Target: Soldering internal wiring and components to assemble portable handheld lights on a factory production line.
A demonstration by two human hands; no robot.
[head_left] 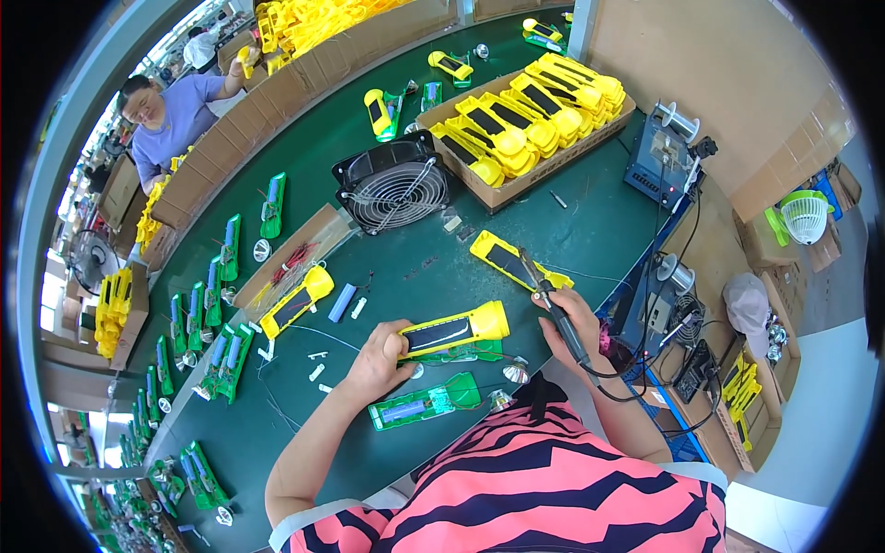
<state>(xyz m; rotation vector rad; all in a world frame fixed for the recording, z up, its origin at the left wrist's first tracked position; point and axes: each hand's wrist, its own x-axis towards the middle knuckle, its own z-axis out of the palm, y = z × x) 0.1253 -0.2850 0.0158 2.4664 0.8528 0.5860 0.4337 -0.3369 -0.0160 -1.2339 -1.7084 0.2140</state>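
My left hand [380, 358] is closed on the end of a yellow flashlight casing [484, 322] with a dark panel set in it. My right hand [573, 324] grips a soldering iron [562, 323], its tip pointing up and away, over another yellow casing half [507, 258] lying on the bench. Under the held casing, a green casing half [479, 351] is partly hidden. Nearer me lies a green casing half with a blue battery and circuit board [424, 402]. Small round reflectors [516, 371] on wires sit by its right end.
A black fan [395, 189] stands behind, beside a cardboard box of yellow casings [493, 198]. Blue soldering stations [656, 166] and solder spools [678, 273] are at right, with the iron's cable. Green assemblies [230, 364] line the left; a loose blue battery [342, 302] lies mid-bench. A co-worker [175, 120] works beyond a cardboard partition.
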